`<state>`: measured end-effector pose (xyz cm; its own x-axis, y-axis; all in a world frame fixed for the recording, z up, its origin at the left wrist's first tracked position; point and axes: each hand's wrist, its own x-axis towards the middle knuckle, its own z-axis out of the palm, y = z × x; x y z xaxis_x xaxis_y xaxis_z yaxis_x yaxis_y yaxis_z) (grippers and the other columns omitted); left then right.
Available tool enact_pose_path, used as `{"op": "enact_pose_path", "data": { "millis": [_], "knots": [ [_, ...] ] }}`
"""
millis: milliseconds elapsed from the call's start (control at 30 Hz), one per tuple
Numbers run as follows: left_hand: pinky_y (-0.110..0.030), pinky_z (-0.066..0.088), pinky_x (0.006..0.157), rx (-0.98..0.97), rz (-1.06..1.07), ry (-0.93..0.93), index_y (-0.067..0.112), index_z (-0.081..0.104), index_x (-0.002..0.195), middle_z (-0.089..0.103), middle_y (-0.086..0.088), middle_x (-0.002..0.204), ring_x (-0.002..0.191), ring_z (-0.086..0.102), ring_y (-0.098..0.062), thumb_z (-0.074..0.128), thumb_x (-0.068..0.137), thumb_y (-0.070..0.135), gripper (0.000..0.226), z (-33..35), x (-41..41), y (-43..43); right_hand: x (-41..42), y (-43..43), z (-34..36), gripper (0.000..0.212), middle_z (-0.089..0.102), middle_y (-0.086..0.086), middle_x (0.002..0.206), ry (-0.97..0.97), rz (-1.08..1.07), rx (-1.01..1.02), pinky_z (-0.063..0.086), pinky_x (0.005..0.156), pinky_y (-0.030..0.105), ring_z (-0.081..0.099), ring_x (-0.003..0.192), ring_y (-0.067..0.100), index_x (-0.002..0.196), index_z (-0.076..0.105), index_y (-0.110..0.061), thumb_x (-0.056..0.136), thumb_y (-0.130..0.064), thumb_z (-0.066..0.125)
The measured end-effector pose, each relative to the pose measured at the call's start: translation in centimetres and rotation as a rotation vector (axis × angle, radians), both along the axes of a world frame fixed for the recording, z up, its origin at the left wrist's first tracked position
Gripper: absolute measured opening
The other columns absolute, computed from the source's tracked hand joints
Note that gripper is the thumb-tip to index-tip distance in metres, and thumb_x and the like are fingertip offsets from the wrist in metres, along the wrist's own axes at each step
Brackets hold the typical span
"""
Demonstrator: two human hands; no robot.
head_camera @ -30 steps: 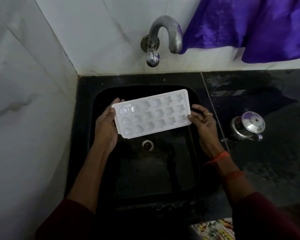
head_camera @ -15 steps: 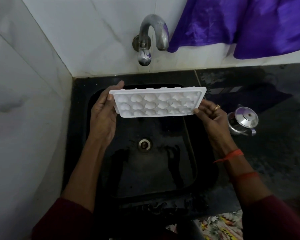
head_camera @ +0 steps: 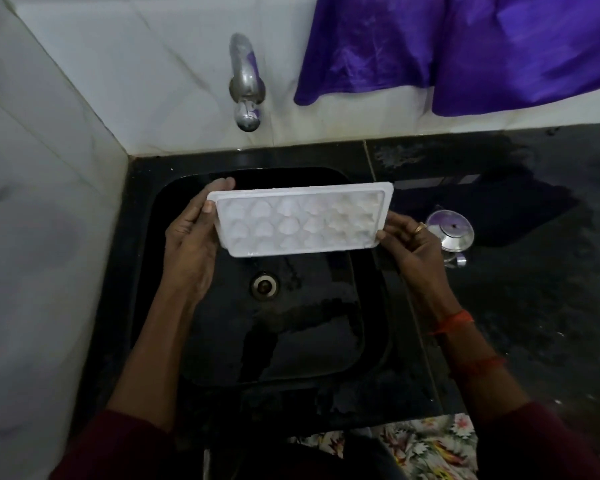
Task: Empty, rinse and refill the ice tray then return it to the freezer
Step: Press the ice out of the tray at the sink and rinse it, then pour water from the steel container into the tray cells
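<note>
The left hand (head_camera: pixel 187 237) and right hand (head_camera: pixel 413 244), fingers curled round its ends, had tipped the ice tray (head_camera: pixel 298 220) up on its edge over the sink (head_camera: pixel 291 341), probably to empty it.

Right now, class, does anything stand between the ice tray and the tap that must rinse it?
Nothing visible does. The left hand and right hand grip the ice tray by its ends over the sink, and the gap up to the tap is open. The steel pot stands aside.
</note>
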<state>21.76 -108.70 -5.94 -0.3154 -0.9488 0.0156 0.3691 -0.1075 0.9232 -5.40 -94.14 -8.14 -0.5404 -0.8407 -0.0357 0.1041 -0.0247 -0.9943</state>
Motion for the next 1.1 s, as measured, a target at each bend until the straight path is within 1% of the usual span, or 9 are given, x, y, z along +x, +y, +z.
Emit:
{"op": "enact_pose_path", "data": {
  "millis": [100, 200, 267, 367, 500, 667, 800, 1000, 1100],
  "knots": [
    [-0.029, 0.056, 0.094, 0.050, 0.014, -0.126, 0.019, 0.063, 0.131, 0.069, 0.001, 0.129, 0.125, 0.062, -0.017, 0.055, 0.099, 0.019, 0.033, -0.3, -1.5, 2.7, -2.5, 3.0, 0.5, 0.034, 0.076, 0.000, 0.107, 0.030, 0.020, -0.019, 0.054, 0.084, 0.020, 0.070, 0.102, 0.011, 0.120, 0.065, -0.015, 0.093, 0.004, 0.061],
    [-0.028, 0.059, 0.085, 0.057, -0.003, -0.256, 0.020, 0.067, 0.125, 0.071, 0.009, 0.124, 0.117, 0.066, -0.015, 0.060, 0.092, 0.026, 0.034, -0.8, -3.4, 5.6, -5.5, 6.4, 0.6, 0.040, 0.077, -0.005, 0.103, 0.032, 0.013, -0.023, 0.055, 0.084, 0.020, 0.070, 0.101, 0.009, 0.115, 0.067, -0.024, 0.091, 0.008, 0.060],
    [-0.035, 0.060, 0.086, 0.076, -0.028, -0.287, 0.020, 0.071, 0.119, 0.072, 0.007, 0.122, 0.113, 0.068, -0.018, 0.061, 0.090, 0.026, 0.032, -1.4, -5.3, 7.5, -8.1, 8.8, 0.5, 0.041, 0.076, -0.004, 0.106, 0.042, -0.004, -0.001, 0.057, 0.088, 0.024, 0.070, 0.103, 0.012, 0.115, 0.067, -0.025, 0.091, 0.008, 0.061],
    [-0.032, 0.057, 0.070, 0.113, -0.080, -0.295, 0.024, 0.078, 0.111, 0.071, -0.004, 0.125, 0.102, 0.070, -0.021, 0.064, 0.089, 0.026, 0.026, -2.2, -8.6, 10.2, -12.0, 12.2, 0.4, 0.037, 0.074, 0.004, 0.115, 0.043, -0.035, 0.001, 0.058, 0.089, 0.029, 0.069, 0.109, 0.020, 0.117, 0.067, -0.020, 0.090, 0.005, 0.062],
    [-0.034, 0.062, 0.073, 0.157, -0.170, -0.273, 0.023, 0.079, 0.108, 0.071, -0.006, 0.124, 0.109, 0.071, -0.026, 0.067, 0.086, 0.026, 0.025, -3.2, -13.7, 13.4, -17.1, 16.4, 0.2, 0.035, 0.073, 0.009, 0.116, 0.042, -0.118, 0.004, 0.058, 0.089, 0.034, 0.069, 0.108, 0.025, 0.116, 0.069, -0.015, 0.089, 0.006, 0.062],
    [-0.031, 0.061, 0.069, 0.219, -0.269, -0.301, 0.022, 0.081, 0.101, 0.078, -0.012, 0.101, 0.085, 0.076, -0.025, 0.075, 0.077, 0.031, 0.026, -4.0, -19.3, 16.6, -22.5, 20.9, -1.0, 0.032, 0.074, 0.012, 0.113, 0.034, -0.212, 0.051, 0.059, 0.084, 0.032, 0.070, 0.105, 0.028, 0.113, 0.071, -0.015, 0.088, 0.003, 0.062],
    [-0.029, 0.061, 0.065, 0.303, -0.295, -0.363, 0.020, 0.082, 0.089, 0.078, -0.014, 0.086, 0.071, 0.075, -0.020, 0.076, 0.075, 0.021, 0.015, -5.5, -22.4, 18.1, -25.2, 23.2, -2.2, 0.029, 0.075, 0.006, 0.108, 0.013, -0.262, 0.110, 0.059, 0.075, 0.027, 0.071, 0.098, 0.022, 0.109, 0.073, -0.018, 0.085, -0.005, 0.063],
    [-0.031, 0.063, 0.069, 0.376, -0.341, -0.479, 0.014, 0.081, 0.090, 0.078, -0.015, 0.091, 0.080, 0.076, -0.025, 0.075, 0.085, 0.007, 0.011, -7.6, -24.5, 18.3, -27.3, 24.4, -3.7, 0.031, 0.077, 0.005, 0.103, 0.053, -0.235, 0.238, 0.060, 0.071, 0.026, 0.074, 0.091, 0.019, 0.106, 0.075, -0.019, 0.090, 0.004, 0.063],
    [-0.027, 0.061, 0.064, 0.409, -0.288, -0.518, 0.011, 0.078, 0.093, 0.078, -0.013, 0.089, 0.077, 0.076, -0.023, 0.075, 0.085, 0.004, 0.010, -8.1, -24.8, 17.8, -27.6, 24.0, -4.2, 0.026, 0.078, 0.004, 0.101, 0.096, -0.163, 0.304, 0.061, 0.075, 0.029, 0.075, 0.092, 0.021, 0.107, 0.074, -0.016, 0.090, 0.002, 0.067]
  ]
}}
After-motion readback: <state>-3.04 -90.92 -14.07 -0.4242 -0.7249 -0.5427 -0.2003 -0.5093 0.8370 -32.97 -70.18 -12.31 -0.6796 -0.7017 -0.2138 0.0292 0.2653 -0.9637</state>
